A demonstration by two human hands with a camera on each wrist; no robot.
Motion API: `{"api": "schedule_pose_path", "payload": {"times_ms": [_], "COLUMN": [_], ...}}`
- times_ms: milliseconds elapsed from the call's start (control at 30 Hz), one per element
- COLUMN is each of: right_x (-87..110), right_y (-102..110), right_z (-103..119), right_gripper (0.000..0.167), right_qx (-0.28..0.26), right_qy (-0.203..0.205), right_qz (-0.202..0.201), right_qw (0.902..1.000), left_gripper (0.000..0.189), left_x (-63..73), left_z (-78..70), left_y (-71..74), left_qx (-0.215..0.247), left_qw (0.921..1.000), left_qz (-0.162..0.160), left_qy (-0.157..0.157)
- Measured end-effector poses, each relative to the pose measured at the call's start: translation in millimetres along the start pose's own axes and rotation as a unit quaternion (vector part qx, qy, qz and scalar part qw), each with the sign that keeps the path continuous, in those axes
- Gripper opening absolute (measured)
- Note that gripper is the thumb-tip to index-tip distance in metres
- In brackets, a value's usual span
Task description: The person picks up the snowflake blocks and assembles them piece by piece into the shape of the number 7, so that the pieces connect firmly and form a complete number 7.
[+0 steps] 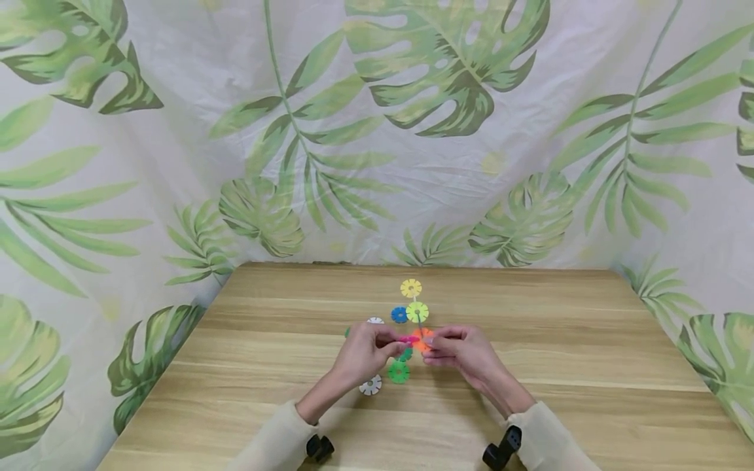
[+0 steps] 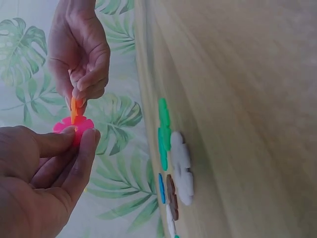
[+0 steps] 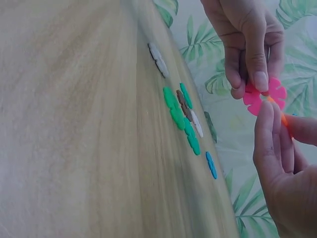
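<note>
My left hand (image 1: 360,354) pinches a pink notched plastic disc (image 3: 279,94) between thumb and fingers. Opposite it, my right hand (image 1: 465,355) pinches an orange notched disc (image 2: 74,110), which meets the pink one at its edge, roughly crosswise. Whether their slots are engaged I cannot tell. Beyond the orange disc, a yellow-green disc (image 1: 417,312) and a yellow disc (image 1: 411,288) stand in line, with narrow edge-on pieces between them; this looks like one joined chain. Both hands are above the table, and fingers hide parts of the two held discs.
On the wooden table (image 1: 559,353) lie loose discs: a green one (image 1: 398,372), a darker green one (image 3: 192,136), a blue one (image 1: 398,314), a brown one (image 2: 172,197) and a white one (image 1: 370,384). A leaf-patterned cloth (image 1: 330,163) hangs behind the table.
</note>
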State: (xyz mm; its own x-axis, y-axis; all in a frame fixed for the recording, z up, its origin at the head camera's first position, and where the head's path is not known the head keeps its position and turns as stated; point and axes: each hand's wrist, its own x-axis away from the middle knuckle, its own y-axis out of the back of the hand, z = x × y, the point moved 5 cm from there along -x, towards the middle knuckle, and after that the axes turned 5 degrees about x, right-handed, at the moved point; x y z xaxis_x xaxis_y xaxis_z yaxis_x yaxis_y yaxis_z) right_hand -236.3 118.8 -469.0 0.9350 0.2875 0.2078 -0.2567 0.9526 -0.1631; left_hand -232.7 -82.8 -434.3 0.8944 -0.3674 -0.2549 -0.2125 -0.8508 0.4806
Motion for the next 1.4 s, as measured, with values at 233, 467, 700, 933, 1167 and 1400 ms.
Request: {"api": "schedule_pose_path", "payload": {"times_ms": [233, 467, 700, 933, 1167, 1400], "right_x": [2.6, 2.3, 0.0, -3.4, -4.7, -13.6], "right_y": [2, 2, -1, -6, -3, 1], "right_z": [3, 2, -2, -6, -6, -1], "right_gripper": [0.009, 0.004, 0.003, 0.005, 0.008, 0.030], "right_qx": [-0.001, 0.005, 0.004, -0.007, -0.001, 0.004], "right_qy": [-0.002, 0.003, 0.004, 0.000, -0.009, -0.012], "right_qz": [0.004, 0.024, 0.031, 0.040, 0.033, -0.008], "right_qw": [1.0000, 0.9997, 0.9995, 0.9992, 0.9994, 0.9999], "left_gripper": [0.006, 0.006, 0.006, 0.007, 0.006, 0.014], "left_x": [-3.0, 0.4, 2.5, 6.5, 3.7, -13.2], "left_z": [-5.4, -7.2, -7.9, -5.4, -5.2, 11.2], "left_y": [-2.1, -3.8, -1.8, 0.1, -2.1, 3.4], "left_qx": [-0.021, -0.024, -0.025, -0.022, -0.030, -0.014], "left_qw": [0.9995, 0.9988, 0.9985, 0.9989, 0.9992, 0.9982], "left_qz": [-0.001, 0.000, 0.009, 0.009, 0.004, 0.034], "left_qy": [-0.024, -0.042, -0.048, -0.039, -0.026, 0.048]}}
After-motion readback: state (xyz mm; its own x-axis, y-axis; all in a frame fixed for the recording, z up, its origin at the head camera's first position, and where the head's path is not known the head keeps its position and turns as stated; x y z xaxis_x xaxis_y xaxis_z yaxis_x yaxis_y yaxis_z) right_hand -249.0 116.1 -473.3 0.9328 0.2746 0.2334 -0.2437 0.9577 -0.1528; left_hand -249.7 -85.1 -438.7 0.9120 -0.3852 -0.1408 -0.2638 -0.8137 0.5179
